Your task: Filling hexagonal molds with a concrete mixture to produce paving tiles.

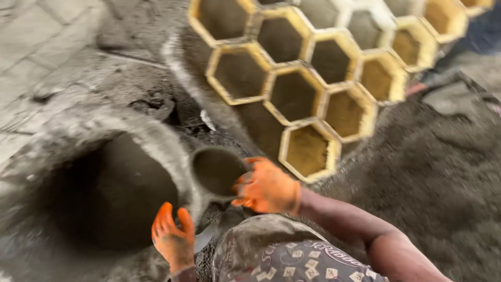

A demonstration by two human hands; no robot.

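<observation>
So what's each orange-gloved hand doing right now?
Left hand: open, fingers spread, holding nothing.
Right hand: closed on the rim of a small grey bowl.

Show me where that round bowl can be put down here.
Open patches: the paved floor left of the hexagon moulds, and the grey mix heap on their right. Crowded: around the right hand on the bowl, beside the big dark basin and left hand.

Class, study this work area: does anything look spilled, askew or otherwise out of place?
Yes. Grey mix lies loose on the ground around the yellow honeycomb mould rather than only in its cells. The right hand holds a small round container tipped on its side. The left hand is open, holding nothing. The picture is blurred.
</observation>
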